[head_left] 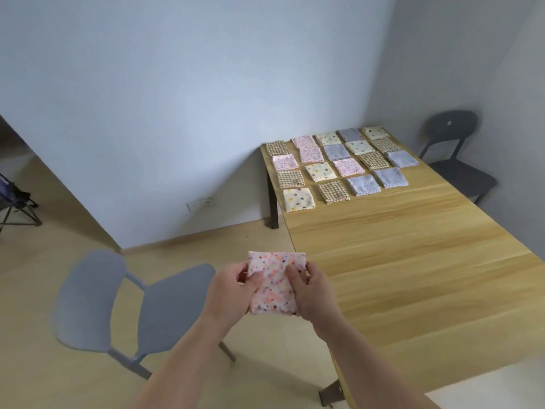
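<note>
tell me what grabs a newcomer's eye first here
First, the pink speckled cloth, folded and gripped by the left hand and right hand low in the centre. Next, the folded cloths laid in neat rows at the far end of the wooden table. A grey chair stands to the left.

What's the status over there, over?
Fingers of left hand and right hand grip pink spotted cloth. Folded, held off the table. Nothing blocks it; folded cloths lie at far end.
</note>
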Action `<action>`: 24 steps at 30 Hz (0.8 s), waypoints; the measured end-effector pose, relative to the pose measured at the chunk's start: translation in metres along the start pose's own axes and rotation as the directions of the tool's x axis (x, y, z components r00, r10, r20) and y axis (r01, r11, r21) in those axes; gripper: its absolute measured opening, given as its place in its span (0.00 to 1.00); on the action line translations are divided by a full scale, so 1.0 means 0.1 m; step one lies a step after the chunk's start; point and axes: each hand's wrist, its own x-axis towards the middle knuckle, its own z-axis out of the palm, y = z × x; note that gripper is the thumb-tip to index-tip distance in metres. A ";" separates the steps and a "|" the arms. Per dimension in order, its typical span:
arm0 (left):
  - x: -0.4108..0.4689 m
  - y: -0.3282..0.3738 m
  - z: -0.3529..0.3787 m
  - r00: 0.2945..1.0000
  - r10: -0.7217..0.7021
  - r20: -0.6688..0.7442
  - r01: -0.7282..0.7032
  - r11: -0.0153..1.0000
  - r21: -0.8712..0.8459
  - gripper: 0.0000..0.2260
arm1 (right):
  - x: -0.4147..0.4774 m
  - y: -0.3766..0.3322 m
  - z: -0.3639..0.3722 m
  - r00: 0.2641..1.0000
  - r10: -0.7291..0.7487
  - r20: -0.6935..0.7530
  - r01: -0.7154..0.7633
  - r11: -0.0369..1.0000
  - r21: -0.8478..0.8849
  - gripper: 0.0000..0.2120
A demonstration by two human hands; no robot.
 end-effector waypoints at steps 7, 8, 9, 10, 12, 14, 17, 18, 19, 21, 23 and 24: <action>0.44 -0.12 -0.23 0.995 -0.034 0.092 0.042 0.995 -0.088 0.04 | 0.28 -0.07 0.24 0.997 0.051 -0.052 -0.056 0.993 -0.101 0.12; 0.57 -0.13 -0.25 0.994 -0.036 0.103 0.045 0.996 -0.081 0.05 | 0.38 -0.10 0.29 0.996 0.064 -0.060 -0.071 0.992 -0.107 0.14; 0.68 -0.14 -0.26 0.993 -0.042 0.113 0.051 0.996 -0.073 0.05 | 0.48 -0.11 0.32 0.995 0.075 -0.067 -0.083 0.989 -0.124 0.17; 0.81 -0.15 -0.28 0.991 -0.052 0.123 0.060 0.996 -0.064 0.05 | 0.60 -0.14 0.36 0.993 0.088 -0.076 -0.098 0.986 -0.135 0.21; 1.11 -0.12 -0.28 0.989 -0.056 0.138 0.065 0.996 -0.063 0.04 | 0.87 -0.21 0.39 0.991 0.105 -0.089 -0.116 0.984 -0.133 0.27; 1.52 -0.06 -0.24 0.986 -0.039 0.160 0.048 0.997 -0.057 0.03 | 1.24 -0.27 0.39 0.988 0.098 -0.116 -0.113 0.985 -0.128 0.29; 2.15 0.10 -0.13 0.983 0.003 0.183 0.001 1.000 -0.025 0.03 | 1.82 -0.42 0.33 0.983 0.088 -0.158 -0.107 0.988 -0.114 0.31; 2.37 0.16 -0.10 0.982 0.018 0.186 -0.015 1.000 -0.017 0.03 | 2.02 -0.49 0.31 0.982 0.084 -0.168 -0.104 0.988 -0.117 0.31; 2.62 0.22 -0.06 0.981 0.025 0.193 -0.023 1.000 -0.013 0.03 | 2.23 -0.58 0.28 0.981 0.081 -0.174 -0.103 0.987 -0.122 0.30; 3.11 0.35 -0.03 0.977 0.022 0.212 -0.027 0.999 0.022 0.03 | 2.64 -0.78 0.23 0.981 0.077 -0.178 -0.101 0.986 -0.133 0.27; 3.54 0.47 -0.05 0.975 0.033 0.221 -0.046 0.998 0.053 0.03 | 2.97 -0.97 0.20 0.981 0.073 -0.180 -0.105 0.979 -0.174 0.23; 3.73 0.52 -0.06 0.973 0.040 0.226 -0.056 0.996 0.065 0.03 | 3.13 -1.06 0.18 0.982 0.076 -0.175 -0.111 0.974 -0.198 0.21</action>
